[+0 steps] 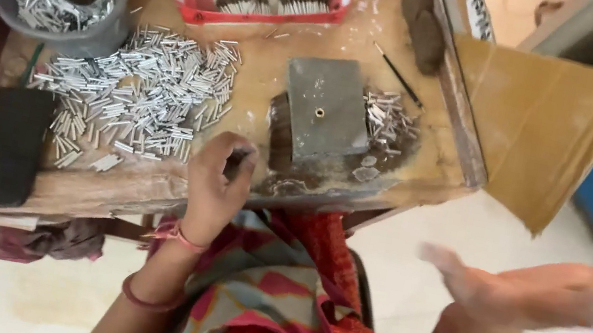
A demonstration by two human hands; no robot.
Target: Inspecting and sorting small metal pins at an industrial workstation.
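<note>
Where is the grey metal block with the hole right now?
In the head view, the grey metal block sits mid-table, right of the silver tube pile and just beyond the left hand.

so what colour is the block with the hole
Grey, a flat metal block with a small brass-coloured hole; head view shows it.

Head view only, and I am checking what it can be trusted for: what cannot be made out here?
- Right hand: motion-blurred, open, off the bench; finger detail lost.
- Left hand: curled fingers hide whether it grips anything.
- Red-rimmed tray: cut off by the top edge.
- Hole in the grey metal block: too small to see inside.
- Grey bowl: its silver tubes hide the bottom.
</note>
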